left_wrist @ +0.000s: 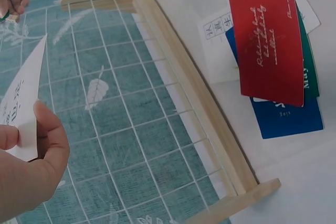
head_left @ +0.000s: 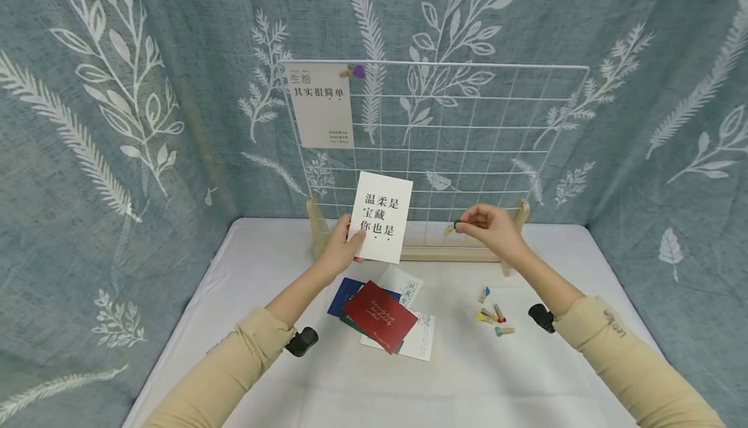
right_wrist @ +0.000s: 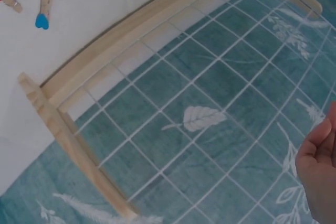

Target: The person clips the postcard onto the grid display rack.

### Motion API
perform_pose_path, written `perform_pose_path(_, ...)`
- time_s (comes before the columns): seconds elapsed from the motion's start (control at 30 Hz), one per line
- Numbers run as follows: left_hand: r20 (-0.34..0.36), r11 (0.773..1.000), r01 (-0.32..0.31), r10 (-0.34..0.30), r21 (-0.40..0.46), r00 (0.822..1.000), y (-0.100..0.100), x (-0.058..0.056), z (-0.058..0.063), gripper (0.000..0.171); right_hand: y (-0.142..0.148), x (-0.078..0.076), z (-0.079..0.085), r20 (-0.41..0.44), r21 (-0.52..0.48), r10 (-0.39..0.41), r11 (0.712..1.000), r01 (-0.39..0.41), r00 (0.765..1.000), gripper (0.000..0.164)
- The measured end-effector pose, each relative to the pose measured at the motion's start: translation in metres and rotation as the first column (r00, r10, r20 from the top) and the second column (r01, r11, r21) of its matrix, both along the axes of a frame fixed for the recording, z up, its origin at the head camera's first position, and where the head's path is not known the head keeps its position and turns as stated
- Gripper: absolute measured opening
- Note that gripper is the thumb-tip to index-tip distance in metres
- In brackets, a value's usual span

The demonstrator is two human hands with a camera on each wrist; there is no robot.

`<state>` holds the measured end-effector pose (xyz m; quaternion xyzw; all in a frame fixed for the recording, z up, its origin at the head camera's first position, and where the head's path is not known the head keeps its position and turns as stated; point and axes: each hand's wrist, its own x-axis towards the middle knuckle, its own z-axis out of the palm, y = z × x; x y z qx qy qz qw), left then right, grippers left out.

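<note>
My left hand (head_left: 339, 246) holds a white card (head_left: 382, 217) printed with black Chinese characters, thumb on its front and fingers behind, near the lower left corner. The card is raised in front of a white wire grid rack (head_left: 435, 62). Farther right, my right hand (head_left: 495, 228) pinches a small wooden clothespin (head_left: 449, 228) with a dark green ornament, in front of the rack's lower right part. In the left wrist view the held card (left_wrist: 23, 103) is seen nearly edge-on. The right wrist view shows only part of the right hand (right_wrist: 317, 169); its clothespin is out of that frame.
Another card (head_left: 321, 116) hangs at the rack's upper left by a purple-heart clothespin (head_left: 358, 71). The rack stands on a wooden base (head_left: 450, 254). Before it lie overlapping cards, a red card (head_left: 380, 316) on top, and several loose clothespins (head_left: 498, 312) on the right.
</note>
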<state>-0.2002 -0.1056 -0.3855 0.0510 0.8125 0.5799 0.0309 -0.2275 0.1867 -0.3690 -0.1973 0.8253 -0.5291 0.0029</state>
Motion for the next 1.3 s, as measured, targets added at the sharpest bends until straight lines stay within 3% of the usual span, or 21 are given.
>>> perform_pose_path(0.4, 0.017, 1.0, -0.021, 0.021, -0.019, 1.0, 0.0, -0.002, 0.016, 0.028, -0.005, -0.004, 0.023, -0.078, -0.022, 0.039, 0.999, -0.041, 0.996, 0.02)
perform_pose_path(0.53, -0.001, 0.999, -0.027, 0.027, -0.028, 1.0, 0.001, -0.006, 0.023, 0.03, -0.006, -0.006, 0.036, -0.118, 0.033, 0.029, 0.999, -0.026, 0.993, 0.029)
perform_pose_path(0.73, -0.031, 0.998, -0.029, 0.027, -0.058, 0.999, 0.002, -0.009, 0.034, 0.028, -0.008, -0.007, 0.05, -0.137, 0.107, 0.042, 0.994, -0.028, 0.99, 0.027)
perform_pose_path(1.03, -0.058, 1.0, -0.022, 0.023, 0.017, 0.998, -0.002, -0.021, 0.034, 0.021, -0.013, -0.008, 0.065, -0.172, 0.175, 0.054, 0.984, -0.023, 0.984, 0.025)
perform_pose_path(1.3, -0.007, 0.997, -0.061, 0.06, -0.041, 0.998, -0.001, -0.02, 0.048, 0.026, -0.021, -0.011, 0.076, -0.171, 0.185, 0.049, 0.983, -0.017, 0.984, 0.022)
